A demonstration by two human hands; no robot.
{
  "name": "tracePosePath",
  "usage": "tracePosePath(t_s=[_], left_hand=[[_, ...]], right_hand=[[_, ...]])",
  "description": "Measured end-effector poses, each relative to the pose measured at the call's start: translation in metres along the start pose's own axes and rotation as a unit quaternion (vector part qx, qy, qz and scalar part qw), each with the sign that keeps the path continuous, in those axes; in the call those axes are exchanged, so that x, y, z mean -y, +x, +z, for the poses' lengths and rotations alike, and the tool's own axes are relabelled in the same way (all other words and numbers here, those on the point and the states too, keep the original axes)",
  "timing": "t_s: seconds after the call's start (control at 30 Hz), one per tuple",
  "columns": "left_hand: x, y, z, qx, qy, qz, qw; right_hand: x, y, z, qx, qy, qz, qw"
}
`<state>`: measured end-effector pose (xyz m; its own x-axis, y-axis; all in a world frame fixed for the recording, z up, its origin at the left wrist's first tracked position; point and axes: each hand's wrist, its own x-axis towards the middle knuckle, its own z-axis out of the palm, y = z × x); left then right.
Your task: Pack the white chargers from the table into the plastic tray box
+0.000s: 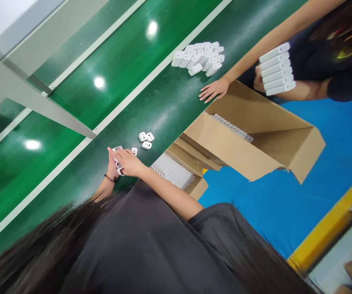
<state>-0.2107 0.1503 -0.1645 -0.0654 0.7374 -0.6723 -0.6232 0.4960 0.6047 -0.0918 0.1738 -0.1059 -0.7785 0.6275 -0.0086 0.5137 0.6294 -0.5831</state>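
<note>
My left hand (112, 166), with a dark coiled band at the wrist, is closed around a small row of white chargers (119, 165) just above the green tabletop. Over the same row lies my right hand (130, 163), its fingers pressed against the chargers and partly hiding them. Close to my right fingertips a single white charger (134, 151) stands on the table. Slightly farther off, three loose white chargers (146, 144) with dark slots sit in a small group.
A co-worker's hand (215, 90) rests on the table edge; their other hand (258, 79) holds a stack of white chargers (276, 69). A pile of chargers (198, 57) lies nearby. Open cardboard boxes (234, 143) with white-and-clear contents (176, 173) stand beside the table.
</note>
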Motion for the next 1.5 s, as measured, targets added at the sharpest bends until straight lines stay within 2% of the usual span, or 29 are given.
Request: tracePosePath(t_s=[0.1,0.23,0.3,0.37,0.4,0.47,0.53,0.63,0.7,0.77,0.9,1.0,1.1,1.23,1.4,1.5], left_hand=[[-0.001,-0.006,0.000,-0.001,0.012,-0.011,1.000],[-0.006,-0.022,0.005,0.040,0.029,-0.037,0.998],[-0.011,-0.031,0.010,0.073,0.035,-0.050,0.995],[-0.015,-0.041,0.015,0.122,0.040,-0.071,0.989],[-0.018,-0.044,0.017,0.150,0.046,-0.088,0.984],[-0.022,-0.050,0.022,0.200,0.064,-0.121,0.970],[-0.024,-0.052,0.027,0.234,0.092,-0.127,0.960],[-0.017,-0.048,0.037,0.241,0.148,-0.093,0.954],[-0.006,-0.041,0.041,0.210,0.221,-0.067,0.950],[0.009,-0.034,0.043,0.167,0.303,-0.036,0.937],[0.040,-0.020,0.039,0.103,0.395,0.030,0.912],[0.056,-0.015,0.033,0.089,0.436,0.053,0.894],[0.067,-0.014,0.027,0.085,0.479,0.067,0.871],[0.079,-0.016,0.016,0.075,0.531,0.088,0.840],[0.090,-0.025,0.001,0.057,0.594,0.112,0.795],[0.092,-0.031,-0.005,0.027,0.639,0.146,0.754]], right_hand=[[-0.001,-0.004,-0.002,-0.012,0.052,0.027,0.998],[-0.013,-0.021,-0.005,-0.061,0.167,0.079,0.981],[-0.019,-0.036,-0.008,-0.091,0.244,0.101,0.960],[-0.022,-0.053,-0.012,-0.122,0.352,0.130,0.919],[-0.023,-0.063,-0.014,-0.134,0.416,0.153,0.886],[-0.021,-0.083,-0.020,-0.164,0.550,0.198,0.794],[-0.016,-0.103,-0.026,-0.214,0.673,0.207,0.677],[-0.006,-0.131,-0.033,-0.296,0.794,0.158,0.507],[-0.001,-0.148,-0.035,-0.328,0.828,0.143,0.431],[0.002,-0.163,-0.035,-0.349,0.840,0.146,0.390],[0.004,-0.194,-0.038,-0.383,0.845,0.137,0.348],[0.009,-0.218,-0.043,-0.407,0.844,0.127,0.326],[0.014,-0.238,-0.050,-0.414,0.846,0.115,0.317],[0.018,-0.257,-0.053,-0.404,0.854,0.069,0.320],[0.019,-0.273,-0.053,-0.390,0.854,0.015,0.343],[0.013,-0.283,-0.046,-0.380,0.851,0.012,0.362]])
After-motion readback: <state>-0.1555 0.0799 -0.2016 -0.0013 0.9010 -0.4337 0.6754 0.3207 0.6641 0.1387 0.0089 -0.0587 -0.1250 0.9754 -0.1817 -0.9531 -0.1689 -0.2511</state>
